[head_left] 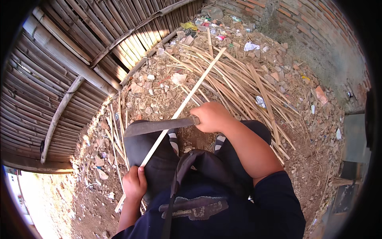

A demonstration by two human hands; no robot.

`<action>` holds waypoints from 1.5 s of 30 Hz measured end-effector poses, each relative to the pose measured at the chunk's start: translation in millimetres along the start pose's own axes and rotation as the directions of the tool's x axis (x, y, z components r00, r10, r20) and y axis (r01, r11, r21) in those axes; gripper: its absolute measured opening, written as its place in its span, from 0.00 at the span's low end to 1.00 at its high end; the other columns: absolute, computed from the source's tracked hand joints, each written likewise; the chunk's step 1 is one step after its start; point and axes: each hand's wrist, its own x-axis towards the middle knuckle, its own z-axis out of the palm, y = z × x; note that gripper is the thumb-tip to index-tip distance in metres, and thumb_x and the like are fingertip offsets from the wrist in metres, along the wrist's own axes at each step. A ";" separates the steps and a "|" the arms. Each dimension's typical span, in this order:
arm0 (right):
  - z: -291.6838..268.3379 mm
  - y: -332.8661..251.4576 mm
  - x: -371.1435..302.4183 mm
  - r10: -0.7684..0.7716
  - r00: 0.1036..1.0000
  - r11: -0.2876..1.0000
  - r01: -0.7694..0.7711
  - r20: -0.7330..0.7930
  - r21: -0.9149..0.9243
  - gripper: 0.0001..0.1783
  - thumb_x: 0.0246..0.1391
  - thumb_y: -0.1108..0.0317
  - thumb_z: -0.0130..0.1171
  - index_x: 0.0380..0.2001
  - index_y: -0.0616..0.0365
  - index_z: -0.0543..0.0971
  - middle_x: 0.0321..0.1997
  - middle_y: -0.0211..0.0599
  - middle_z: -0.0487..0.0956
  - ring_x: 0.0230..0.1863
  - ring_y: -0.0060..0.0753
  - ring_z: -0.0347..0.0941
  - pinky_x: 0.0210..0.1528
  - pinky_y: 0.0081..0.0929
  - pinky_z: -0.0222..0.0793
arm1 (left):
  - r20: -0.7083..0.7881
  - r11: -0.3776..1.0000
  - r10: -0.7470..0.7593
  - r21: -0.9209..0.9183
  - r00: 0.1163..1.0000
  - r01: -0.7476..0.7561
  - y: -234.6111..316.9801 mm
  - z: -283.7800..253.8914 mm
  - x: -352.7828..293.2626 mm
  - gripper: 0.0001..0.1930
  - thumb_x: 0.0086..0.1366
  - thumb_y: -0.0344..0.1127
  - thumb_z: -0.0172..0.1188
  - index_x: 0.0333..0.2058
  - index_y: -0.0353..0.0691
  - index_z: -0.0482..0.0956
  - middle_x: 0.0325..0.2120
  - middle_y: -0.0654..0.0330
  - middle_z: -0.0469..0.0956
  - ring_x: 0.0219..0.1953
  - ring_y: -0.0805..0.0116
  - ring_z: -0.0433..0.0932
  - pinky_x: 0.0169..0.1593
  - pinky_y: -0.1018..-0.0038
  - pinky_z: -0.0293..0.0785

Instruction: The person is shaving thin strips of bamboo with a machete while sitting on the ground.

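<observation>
My right hand [211, 116] is closed round the handle of a machete [159, 126], whose broad dark blade points left above my left knee. Under or against the blade runs a long pale bamboo strip [197, 87], slanting from my lap up to the far middle. My left hand [135, 182] grips the strip's near end beside my left thigh. Blade and strip cross near the strip's middle; whether the edge bites into it, I cannot tell. Part of the machete's handle is hidden inside my right fist.
A heap of bamboo strips [234, 83] lies ahead and to the right. More thin strips [115, 135] lie by my left knee. Rubble and litter cover the ground, with a yellow plastic bag [189, 26] far off. A bamboo wall [43, 95] stands left, a brick wall [318, 40] right.
</observation>
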 end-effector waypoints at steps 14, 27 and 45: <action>2.4 -0.4 -1.1 0.001 1.000 1.000 0.000 0.021 -0.011 0.16 0.46 0.61 0.67 0.40 0.51 0.83 0.35 0.48 0.83 0.41 0.56 0.83 0.45 0.52 0.78 | 0.012 0.999 -0.028 0.016 1.000 0.028 5.0 -0.5 5.3 0.18 0.76 0.40 0.51 0.25 0.38 0.70 0.16 0.44 0.73 0.19 0.37 0.74 0.24 0.49 0.67; -4.6 19.1 1.7 0.184 0.981 0.971 -0.170 -0.068 0.170 0.16 0.49 0.60 0.66 0.40 0.55 0.84 0.38 0.49 0.84 0.44 0.56 0.81 0.48 0.48 0.77 | -0.020 0.996 -0.054 0.063 0.998 0.055 3.4 3.9 1.8 0.17 0.74 0.41 0.55 0.26 0.39 0.71 0.17 0.43 0.75 0.20 0.37 0.77 0.25 0.47 0.70; -3.7 11.6 0.9 0.190 0.982 0.978 -0.191 0.022 0.083 0.16 0.48 0.60 0.66 0.41 0.49 0.85 0.37 0.48 0.85 0.43 0.55 0.82 0.46 0.50 0.78 | -0.009 0.990 -0.055 0.131 0.998 0.056 2.1 0.6 2.2 0.18 0.73 0.45 0.56 0.25 0.42 0.69 0.15 0.47 0.75 0.19 0.40 0.77 0.24 0.48 0.71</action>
